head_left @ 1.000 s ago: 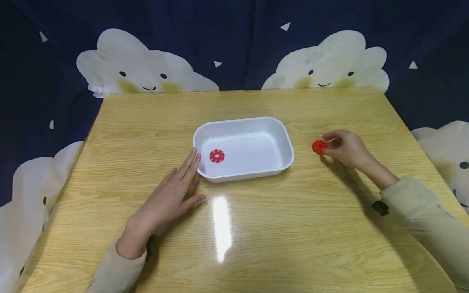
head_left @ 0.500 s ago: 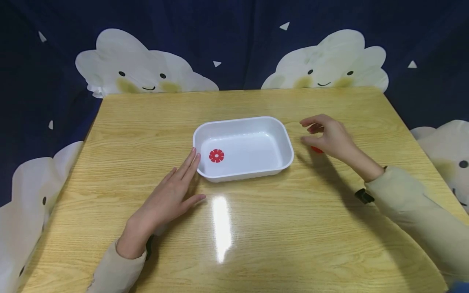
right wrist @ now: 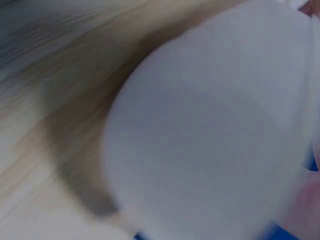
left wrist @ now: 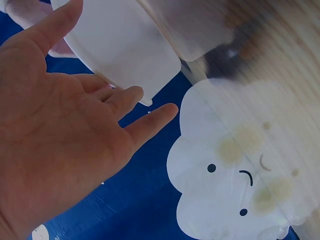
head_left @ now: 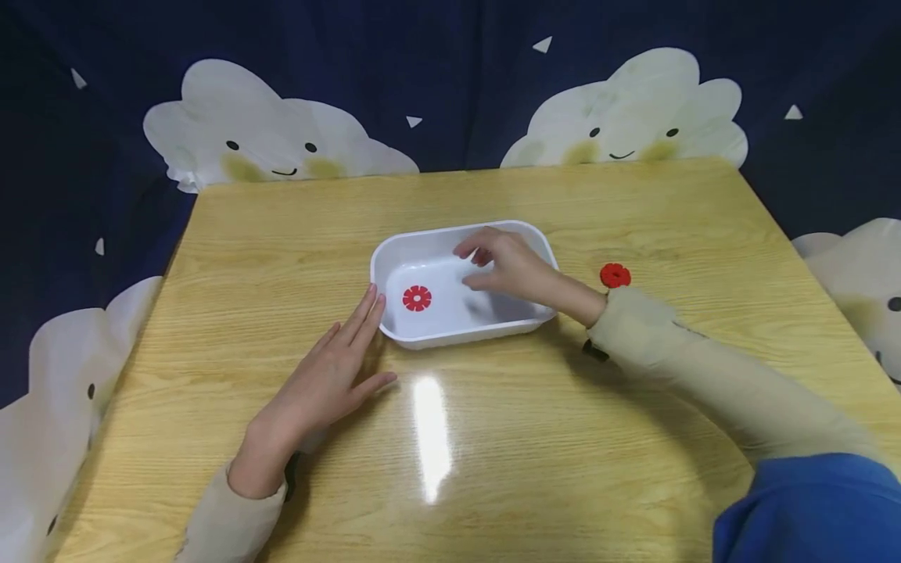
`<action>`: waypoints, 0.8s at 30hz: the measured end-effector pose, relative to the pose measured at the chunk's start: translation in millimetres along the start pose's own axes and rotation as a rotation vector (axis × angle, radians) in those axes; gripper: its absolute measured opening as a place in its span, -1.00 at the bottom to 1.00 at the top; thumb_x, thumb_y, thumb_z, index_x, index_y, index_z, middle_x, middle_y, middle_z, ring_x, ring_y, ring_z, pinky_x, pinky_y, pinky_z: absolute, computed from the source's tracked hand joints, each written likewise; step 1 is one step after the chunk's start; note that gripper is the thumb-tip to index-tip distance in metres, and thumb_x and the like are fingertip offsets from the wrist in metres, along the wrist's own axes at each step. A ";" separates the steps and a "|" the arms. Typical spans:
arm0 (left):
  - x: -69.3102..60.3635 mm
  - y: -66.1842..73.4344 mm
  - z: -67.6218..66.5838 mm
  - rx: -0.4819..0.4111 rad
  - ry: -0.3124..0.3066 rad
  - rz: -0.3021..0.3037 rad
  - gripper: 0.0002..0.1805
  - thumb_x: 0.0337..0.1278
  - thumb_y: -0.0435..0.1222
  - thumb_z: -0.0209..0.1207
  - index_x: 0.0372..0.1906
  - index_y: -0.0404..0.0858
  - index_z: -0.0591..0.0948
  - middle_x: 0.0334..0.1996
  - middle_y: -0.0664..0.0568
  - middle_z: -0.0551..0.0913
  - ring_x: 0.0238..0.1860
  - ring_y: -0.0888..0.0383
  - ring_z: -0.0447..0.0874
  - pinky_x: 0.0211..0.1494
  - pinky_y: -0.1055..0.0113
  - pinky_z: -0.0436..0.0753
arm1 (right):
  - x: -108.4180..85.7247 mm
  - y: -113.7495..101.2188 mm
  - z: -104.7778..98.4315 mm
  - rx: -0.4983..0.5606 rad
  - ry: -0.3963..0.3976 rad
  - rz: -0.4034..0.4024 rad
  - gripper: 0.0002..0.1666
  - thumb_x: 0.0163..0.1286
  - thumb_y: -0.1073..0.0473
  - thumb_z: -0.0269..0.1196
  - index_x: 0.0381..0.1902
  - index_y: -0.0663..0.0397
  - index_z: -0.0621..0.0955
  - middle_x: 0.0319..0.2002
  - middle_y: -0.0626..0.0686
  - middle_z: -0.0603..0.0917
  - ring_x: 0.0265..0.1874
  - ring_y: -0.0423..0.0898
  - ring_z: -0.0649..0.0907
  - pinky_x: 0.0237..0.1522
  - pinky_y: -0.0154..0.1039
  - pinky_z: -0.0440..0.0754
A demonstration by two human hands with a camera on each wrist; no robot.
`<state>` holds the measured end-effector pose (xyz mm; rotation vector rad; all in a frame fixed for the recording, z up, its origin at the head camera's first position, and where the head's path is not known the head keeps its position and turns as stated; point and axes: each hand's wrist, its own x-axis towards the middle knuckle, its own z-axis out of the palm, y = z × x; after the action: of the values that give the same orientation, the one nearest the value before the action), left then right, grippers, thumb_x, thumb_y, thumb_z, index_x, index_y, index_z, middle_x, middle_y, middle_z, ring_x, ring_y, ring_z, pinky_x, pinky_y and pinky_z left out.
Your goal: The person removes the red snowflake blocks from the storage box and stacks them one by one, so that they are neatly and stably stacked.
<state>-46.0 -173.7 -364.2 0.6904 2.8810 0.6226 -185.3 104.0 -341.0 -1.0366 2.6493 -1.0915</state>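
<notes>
A white rectangular tray (head_left: 450, 342) stands mid-table in the head view. Inside it, toward the left, lies a flat red snowflake-shaped disc (head_left: 417, 298) with a notched edge and a centre hole. My left hand (head_left: 320, 387) rests its straight fingertips against the tray's left rim, thumb spread away. Over the right half of the tray hovers my right hand (head_left: 510, 266), fingers bent loosely and apart from the thumb, with nothing visible between them. More red notched discs (head_left: 615, 274), apparently stacked, lie on the table right of the tray. The right wrist view is blurred, mostly the tray's outer wall (right wrist: 200, 125).
The wooden table (head_left: 493, 453) has a bright light reflection near its front. A dark blue curtain with white smiling clouds (head_left: 281, 133) hangs behind and beside it. A blue sleeve (head_left: 809, 508) shows at the lower right.
My right hand has left the red discs at the right and moved left over the tray. The red discs stay on the table. My left hand has stayed at the tray's rim.
</notes>
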 end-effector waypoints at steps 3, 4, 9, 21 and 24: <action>-0.6 -0.1 0.4 -0.005 -0.001 0.002 0.08 0.25 -0.02 0.26 0.58 -0.20 -0.21 0.57 0.00 -0.35 0.48 -0.08 0.09 0.47 -0.15 0.09 | 14.7 -4.5 20.6 -0.017 -0.084 -0.005 -0.56 0.08 0.33 0.44 -0.05 0.37 0.65 -0.13 0.19 0.69 -0.18 0.08 0.66 -0.03 -0.18 0.60; -0.8 -0.1 0.4 -0.007 0.000 0.004 0.08 0.25 -0.02 0.26 0.58 -0.20 -0.21 0.57 0.00 -0.35 0.48 -0.08 0.09 0.47 -0.15 0.09 | 19.0 -5.2 26.7 -0.027 -0.108 -0.005 -0.56 0.08 0.32 0.44 -0.04 0.36 0.66 -0.13 0.18 0.69 -0.17 0.06 0.65 -0.03 -0.19 0.59; -1.6 -0.4 0.1 -0.004 0.014 0.025 0.08 0.26 -0.02 0.26 0.58 -0.21 -0.21 0.57 -0.04 -0.32 0.46 -0.09 0.12 0.46 -0.16 0.11 | 34.1 -7.5 48.3 -0.091 -0.189 0.000 -0.53 0.05 0.29 0.48 -0.04 0.33 0.67 -0.18 0.14 0.71 -0.19 0.01 0.60 -0.01 -0.22 0.52; -1.8 0.6 -0.2 0.008 0.015 0.020 0.08 0.25 -0.01 0.26 0.57 -0.24 -0.21 0.57 -0.05 -0.32 0.47 -0.10 0.10 0.47 -0.16 0.10 | 38.4 -8.7 59.3 -0.149 -0.252 0.009 -0.54 0.10 0.29 0.43 -0.01 0.31 0.66 -0.18 0.14 0.64 -0.16 0.00 0.52 0.05 -0.18 0.44; -1.7 0.8 -0.2 0.011 0.014 0.021 0.08 0.25 -0.01 0.26 0.57 -0.25 -0.20 0.57 -0.04 -0.33 0.47 -0.10 0.10 0.46 -0.16 0.11 | 38.3 -8.2 61.4 -0.159 -0.247 0.002 -0.55 0.09 0.29 0.43 -0.02 0.29 0.67 -0.21 0.13 0.62 -0.17 -0.01 0.50 0.03 -0.19 0.45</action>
<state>-44.2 -174.0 -363.7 0.7217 2.8961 0.6176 -190.0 39.7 -374.9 -1.1155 2.5671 -0.7077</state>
